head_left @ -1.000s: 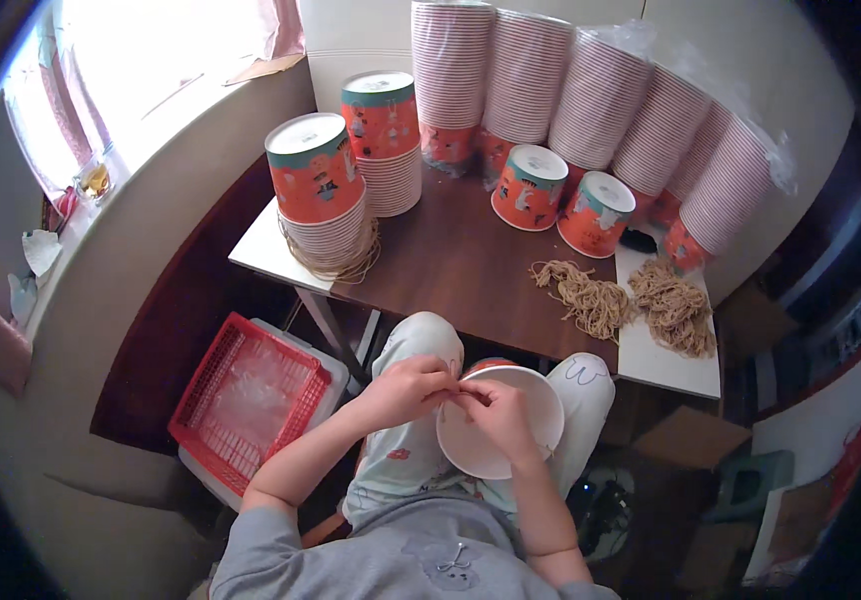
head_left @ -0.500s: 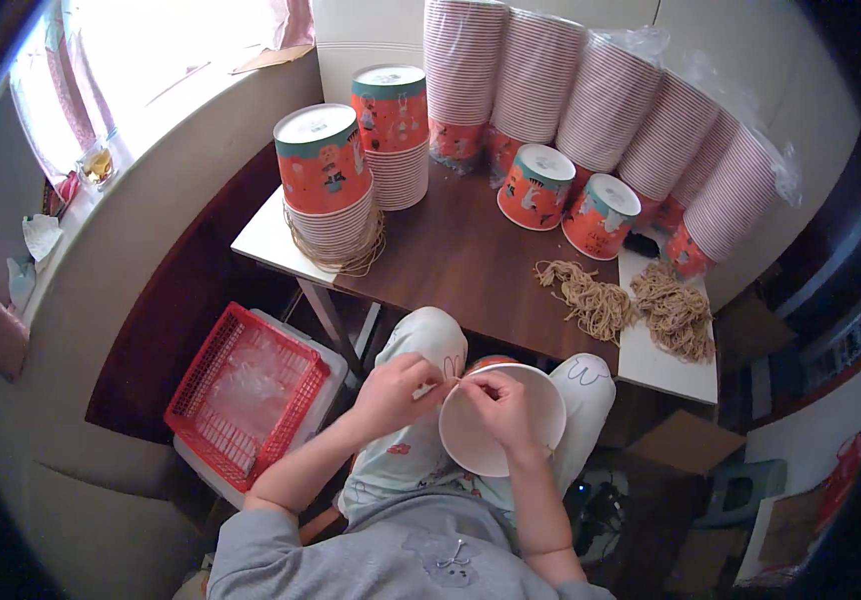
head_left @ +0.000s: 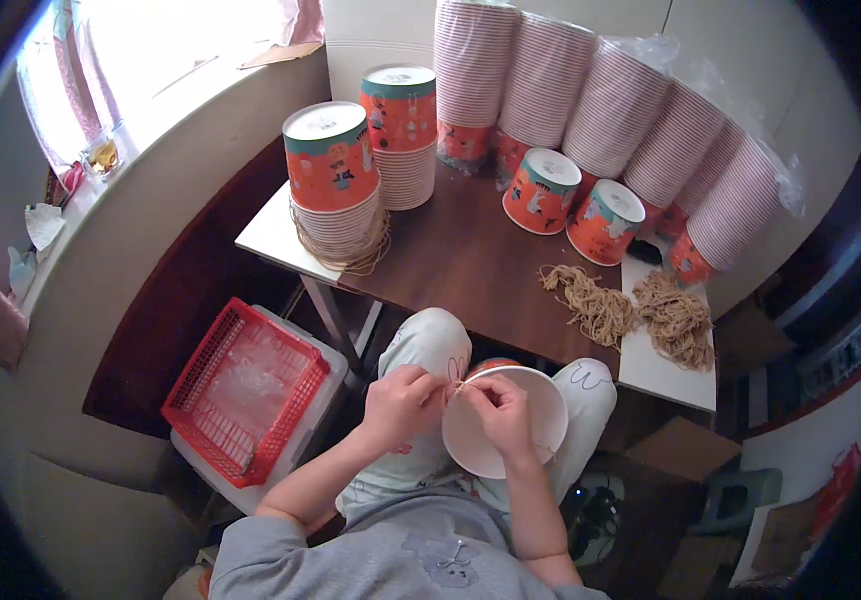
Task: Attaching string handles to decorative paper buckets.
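Observation:
A paper bucket [head_left: 476, 445] with a white inside rests tilted between my knees, its mouth facing me. My right hand [head_left: 501, 412] reaches over the mouth, thumb and fingertips pinched on a thin tan cord [head_left: 461, 383] at the left part of the rim. Just outside that rim my left hand [head_left: 401, 405] is closed, its fingertips pinched close to the same cord. Whether the cord passes through a hole there is too small to tell. Another strand seems to hang at the bucket's right edge.
Loose tan cords [head_left: 676, 320] lie in bundles at the table's right. Upside-down buckets [head_left: 331, 170] stand stacked at the left, with cords around one stack. Two single buckets [head_left: 543, 192] and tall wrapped stacks [head_left: 476, 70] stand behind. A red basket [head_left: 241, 390] sits lower left.
Both hands stay at the rim with the cord. My left fingers have curled in a little closer to the rim. The whole view has shifted slightly.

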A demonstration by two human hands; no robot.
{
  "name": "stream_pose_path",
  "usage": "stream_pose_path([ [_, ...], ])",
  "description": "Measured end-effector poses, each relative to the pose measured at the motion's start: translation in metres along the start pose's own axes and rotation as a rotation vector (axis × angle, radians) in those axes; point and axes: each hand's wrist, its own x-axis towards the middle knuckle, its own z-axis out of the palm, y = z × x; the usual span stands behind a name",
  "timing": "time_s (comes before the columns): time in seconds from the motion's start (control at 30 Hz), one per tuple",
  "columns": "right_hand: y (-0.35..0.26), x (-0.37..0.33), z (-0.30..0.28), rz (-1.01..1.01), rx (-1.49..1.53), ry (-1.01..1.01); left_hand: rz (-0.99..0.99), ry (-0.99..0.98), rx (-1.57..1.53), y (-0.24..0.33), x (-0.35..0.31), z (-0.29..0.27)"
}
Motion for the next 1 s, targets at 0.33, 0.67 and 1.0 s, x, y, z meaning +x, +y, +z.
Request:
stream_pose_path([
  [0.33, 0.003, -0.004, -0.001, 0.0, -0.021, -0.033, -0.291, -0.197, -0.565, -0.013, 0.009, 0.003],
  [0.67, 0.004, -0.005, -0.002, 0.009, -0.017, -0.044, -0.32, -0.265, -0.948, -0.021, 0.009, 0.007],
  [1.0, 0.003, -0.004, -0.003, -0.02, -0.061, -0.034, -0.186, -0.301, -0.653, -0.018, 0.012, 0.003],
])
